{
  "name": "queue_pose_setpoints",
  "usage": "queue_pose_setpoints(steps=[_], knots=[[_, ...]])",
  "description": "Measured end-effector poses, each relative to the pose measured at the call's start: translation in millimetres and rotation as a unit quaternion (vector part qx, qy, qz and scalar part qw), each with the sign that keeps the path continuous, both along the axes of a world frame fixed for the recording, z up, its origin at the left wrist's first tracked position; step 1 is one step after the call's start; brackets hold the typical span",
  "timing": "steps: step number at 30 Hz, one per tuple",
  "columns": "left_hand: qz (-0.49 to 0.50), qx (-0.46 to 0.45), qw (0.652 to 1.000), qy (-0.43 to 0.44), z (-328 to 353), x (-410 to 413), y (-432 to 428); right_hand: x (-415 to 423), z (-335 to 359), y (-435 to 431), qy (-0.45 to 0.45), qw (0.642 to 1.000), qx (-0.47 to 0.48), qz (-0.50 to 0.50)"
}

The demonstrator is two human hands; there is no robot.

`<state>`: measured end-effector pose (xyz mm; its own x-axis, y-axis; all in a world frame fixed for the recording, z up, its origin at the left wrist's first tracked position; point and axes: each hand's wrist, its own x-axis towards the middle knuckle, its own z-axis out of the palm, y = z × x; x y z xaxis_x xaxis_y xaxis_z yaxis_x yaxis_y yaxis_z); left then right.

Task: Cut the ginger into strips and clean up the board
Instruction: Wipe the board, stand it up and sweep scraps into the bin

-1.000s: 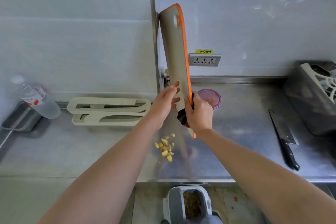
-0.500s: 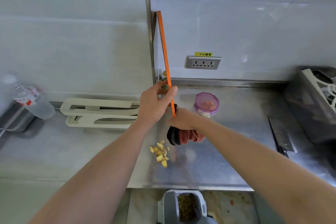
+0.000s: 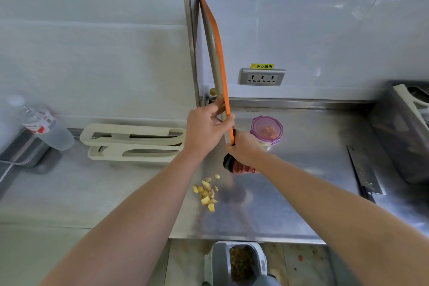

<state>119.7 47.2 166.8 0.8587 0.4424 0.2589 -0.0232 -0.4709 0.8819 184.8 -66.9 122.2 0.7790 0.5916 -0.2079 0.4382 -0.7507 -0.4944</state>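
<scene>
The grey cutting board with an orange rim (image 3: 214, 53) stands almost upright and edge-on above the steel counter (image 3: 301, 169). My left hand (image 3: 206, 130) grips its lower part, thumb on one face and fingers on the other. My right hand (image 3: 243, 148) holds the board's bottom end together with a dark and red bundle, perhaps a cloth (image 3: 236, 166). A small pile of yellow ginger pieces (image 3: 206, 193) lies on the counter below the hands.
A cleaver (image 3: 364, 174) lies on the counter at right, beside a tilted metal bin (image 3: 399, 132). A purple-lidded container (image 3: 267, 129) stands behind my right hand. A beige rack (image 3: 132, 141) and a plastic bottle (image 3: 44, 125) sit left. A bin (image 3: 239, 262) stands below the counter's front edge.
The board has turned from showing its grey face to nearly edge-on and upright. My left hand went from flat on it to gripping it; my right hand dropped lower.
</scene>
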Motion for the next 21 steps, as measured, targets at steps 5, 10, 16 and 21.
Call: queue_pose_setpoints(steps=[5,10,16,21], knots=[[-0.008,0.004,1.0,0.017,-5,1,10,3,-3,10,0.028,0.999,-0.022,0.031],[-0.014,-0.003,1.0,0.024,-9,3,22,13,0,14,0.043,0.994,-0.057,0.082],[-0.037,-0.028,0.998,0.034,-9,9,31,20,-1,15,0.036,0.993,-0.063,0.098],[-0.027,-0.051,0.998,0.021,-12,3,38,16,-11,29,0.015,0.993,-0.074,0.092]])
